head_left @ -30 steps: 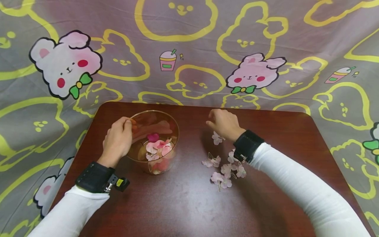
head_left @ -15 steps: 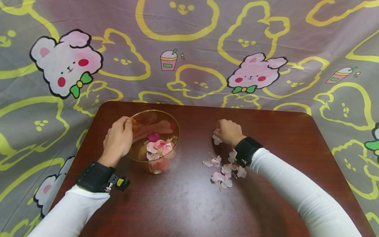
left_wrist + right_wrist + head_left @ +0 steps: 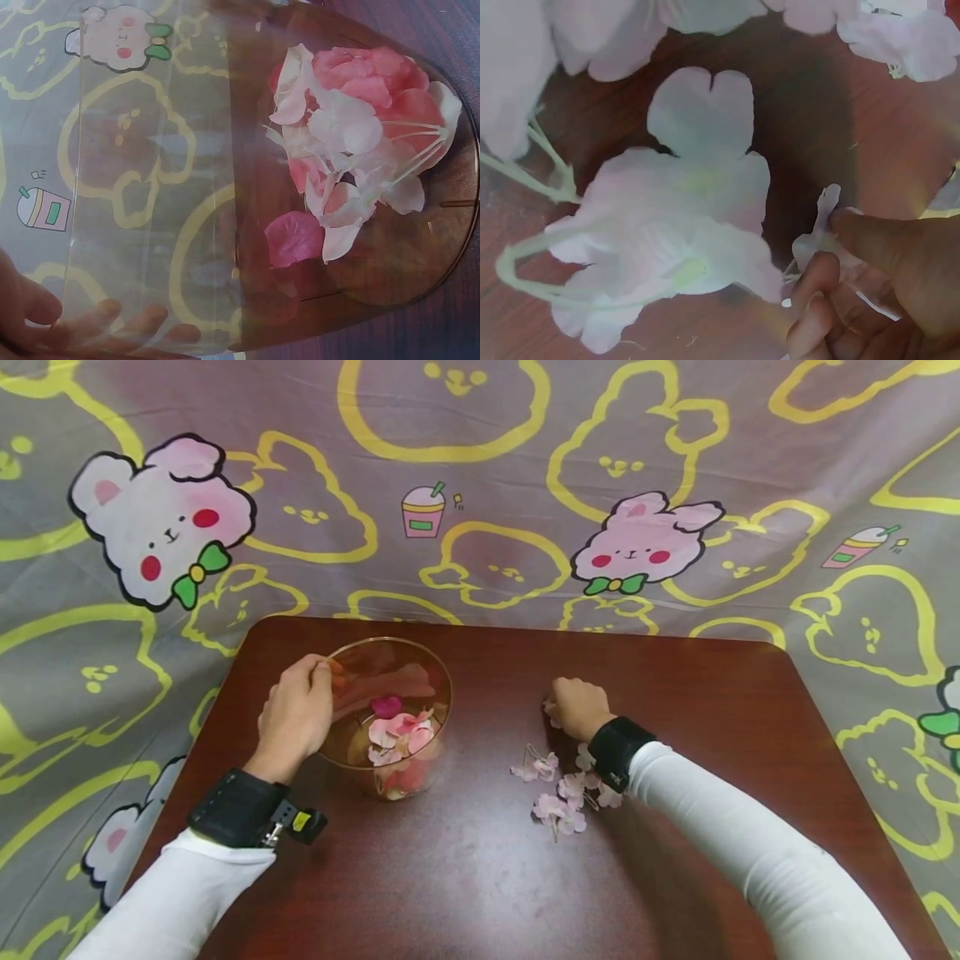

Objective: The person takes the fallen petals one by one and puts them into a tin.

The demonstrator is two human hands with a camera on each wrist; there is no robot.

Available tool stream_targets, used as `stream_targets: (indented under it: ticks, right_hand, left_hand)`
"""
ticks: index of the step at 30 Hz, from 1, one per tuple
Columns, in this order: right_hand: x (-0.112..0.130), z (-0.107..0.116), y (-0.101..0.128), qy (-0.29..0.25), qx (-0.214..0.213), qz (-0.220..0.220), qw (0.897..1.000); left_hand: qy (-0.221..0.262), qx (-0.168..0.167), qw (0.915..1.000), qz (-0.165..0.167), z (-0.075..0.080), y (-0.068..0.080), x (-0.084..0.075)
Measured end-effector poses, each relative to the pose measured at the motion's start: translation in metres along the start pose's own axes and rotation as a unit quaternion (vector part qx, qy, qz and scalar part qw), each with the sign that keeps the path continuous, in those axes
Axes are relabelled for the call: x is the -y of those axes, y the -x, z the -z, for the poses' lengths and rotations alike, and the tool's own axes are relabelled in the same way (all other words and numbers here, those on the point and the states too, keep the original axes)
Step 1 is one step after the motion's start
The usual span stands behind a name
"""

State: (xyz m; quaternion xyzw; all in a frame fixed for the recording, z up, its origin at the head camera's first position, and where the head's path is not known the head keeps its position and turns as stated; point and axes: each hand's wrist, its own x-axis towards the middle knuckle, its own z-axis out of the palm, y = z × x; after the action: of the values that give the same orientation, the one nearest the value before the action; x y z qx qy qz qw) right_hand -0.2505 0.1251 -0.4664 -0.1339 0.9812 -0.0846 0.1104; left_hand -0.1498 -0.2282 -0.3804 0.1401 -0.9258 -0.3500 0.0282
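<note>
My left hand (image 3: 296,718) grips the rim of a clear amber container (image 3: 345,739), thumb and fingers on either side of its wall in the left wrist view. Inside lie several pink and whitish artificial petals and blossoms (image 3: 349,127), with one magenta petal (image 3: 294,238). Over the table to the right, my right hand (image 3: 581,710) pinches a pale pink artificial flower (image 3: 826,225) between thumb and fingers, low near the tabletop. In the head view the hand mostly covers that flower. Several more pale pink flowers (image 3: 558,814) with thin stems lie loose just nearer than this hand.
Both hands work over a dark reddish-brown table (image 3: 465,877) with rounded far corners. Behind it and along the sides hangs a grey-pink cloth (image 3: 510,477) with cartoon prints. The container stands between my left hand and the loose flowers.
My right hand has come down and slightly right and nearer onto the single far flower, which its fingers have taken hold of. The left hand and the container have stayed in place.
</note>
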Motion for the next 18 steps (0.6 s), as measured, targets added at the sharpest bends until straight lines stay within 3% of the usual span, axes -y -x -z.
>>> stream_targets:
  ticks: [18]
  right_hand:
    - [0.0006, -0.0049, 0.0, 0.006, -0.03, 0.012, 0.999]
  left_hand:
    - [-0.002, -0.001, 1.0, -0.002, 0.001, -0.0005, 0.0006]
